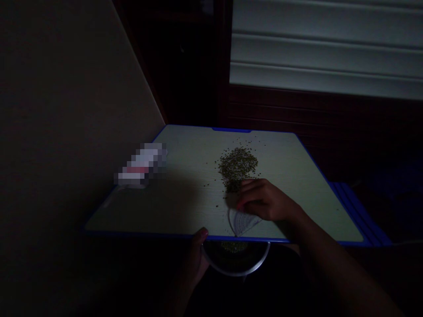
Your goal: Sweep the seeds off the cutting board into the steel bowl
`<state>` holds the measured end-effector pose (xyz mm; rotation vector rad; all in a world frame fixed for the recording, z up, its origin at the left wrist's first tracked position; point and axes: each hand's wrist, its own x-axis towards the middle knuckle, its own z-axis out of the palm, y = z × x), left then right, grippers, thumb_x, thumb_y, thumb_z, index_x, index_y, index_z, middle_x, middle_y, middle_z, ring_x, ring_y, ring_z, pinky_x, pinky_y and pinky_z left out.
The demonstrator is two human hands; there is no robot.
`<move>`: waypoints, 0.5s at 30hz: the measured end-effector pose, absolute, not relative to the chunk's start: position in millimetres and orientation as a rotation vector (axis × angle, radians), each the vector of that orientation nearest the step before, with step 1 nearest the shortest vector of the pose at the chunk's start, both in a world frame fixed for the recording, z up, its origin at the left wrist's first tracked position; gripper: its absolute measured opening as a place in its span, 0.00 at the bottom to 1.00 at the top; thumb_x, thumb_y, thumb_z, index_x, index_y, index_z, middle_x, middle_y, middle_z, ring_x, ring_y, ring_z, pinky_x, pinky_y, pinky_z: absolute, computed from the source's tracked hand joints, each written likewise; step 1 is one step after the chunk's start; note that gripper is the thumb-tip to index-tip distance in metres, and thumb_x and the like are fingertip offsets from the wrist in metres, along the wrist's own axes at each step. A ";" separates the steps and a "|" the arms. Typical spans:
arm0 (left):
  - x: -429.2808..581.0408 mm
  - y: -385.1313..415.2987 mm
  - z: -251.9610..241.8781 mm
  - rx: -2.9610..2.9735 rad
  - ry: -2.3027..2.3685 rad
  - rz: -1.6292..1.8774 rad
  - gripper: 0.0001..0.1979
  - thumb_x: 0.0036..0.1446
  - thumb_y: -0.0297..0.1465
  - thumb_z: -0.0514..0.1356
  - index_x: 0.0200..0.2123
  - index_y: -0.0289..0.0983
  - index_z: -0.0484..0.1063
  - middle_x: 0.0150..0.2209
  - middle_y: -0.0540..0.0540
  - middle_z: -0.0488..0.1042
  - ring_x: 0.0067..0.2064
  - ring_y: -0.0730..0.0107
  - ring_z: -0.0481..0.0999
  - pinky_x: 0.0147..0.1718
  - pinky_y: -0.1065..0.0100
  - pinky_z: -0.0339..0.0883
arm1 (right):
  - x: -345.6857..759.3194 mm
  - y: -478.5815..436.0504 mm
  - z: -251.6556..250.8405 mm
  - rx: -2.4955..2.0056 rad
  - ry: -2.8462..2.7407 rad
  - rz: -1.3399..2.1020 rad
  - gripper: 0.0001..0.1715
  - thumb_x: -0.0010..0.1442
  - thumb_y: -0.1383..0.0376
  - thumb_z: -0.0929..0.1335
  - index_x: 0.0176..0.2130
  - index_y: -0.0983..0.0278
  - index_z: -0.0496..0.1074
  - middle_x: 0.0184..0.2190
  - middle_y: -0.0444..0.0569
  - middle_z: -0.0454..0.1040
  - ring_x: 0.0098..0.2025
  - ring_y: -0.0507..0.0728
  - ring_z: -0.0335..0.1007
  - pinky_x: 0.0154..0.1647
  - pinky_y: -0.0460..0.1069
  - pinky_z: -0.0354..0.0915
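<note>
A plain, dim wall [66, 88] rises left of the table, the landmark here, and a white slatted blind [324, 44] hangs beyond its far right side. The table [297, 185] has a pale, rectangular top with a blue rim; a dark blue ridged panel [358, 213] runs along its right edge. Just below its near edge sits a round, dark bowl with a silvery rim [238, 274], partly hidden by the tabletop. The right hand [264, 200] is over the table's near half, thumb and fingers pinching a clear plastic protractor. The left hand [200, 251] is at the table's near edge, thumb on the rim, beside the bowl; its other fingers are hidden, so I cannot tell what they grasp. A blurred-out whitish and pink item [142, 165] lies on the table's left edge. Small, dark greenish seeds [238, 163] spread loosely around the table's middle, touching the right fingertips. The fan-shaped protractor [243, 222] tilts near the table's front edge. More greenish grains [234, 246] show inside the bowl.
</note>
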<state>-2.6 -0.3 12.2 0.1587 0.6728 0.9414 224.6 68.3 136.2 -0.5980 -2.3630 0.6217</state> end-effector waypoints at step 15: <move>-1.5 -0.8 10.3 0.173 0.723 0.981 0.16 0.41 0.37 0.71 0.33 0.33 0.80 0.41 0.39 0.81 0.54 0.43 0.71 0.57 0.51 0.59 | 231.1 68.6 139.6 -0.741 -2.289 0.513 0.12 0.63 0.66 0.63 0.34 0.64 0.75 0.26 0.48 0.72 0.32 0.55 0.65 0.36 0.52 0.62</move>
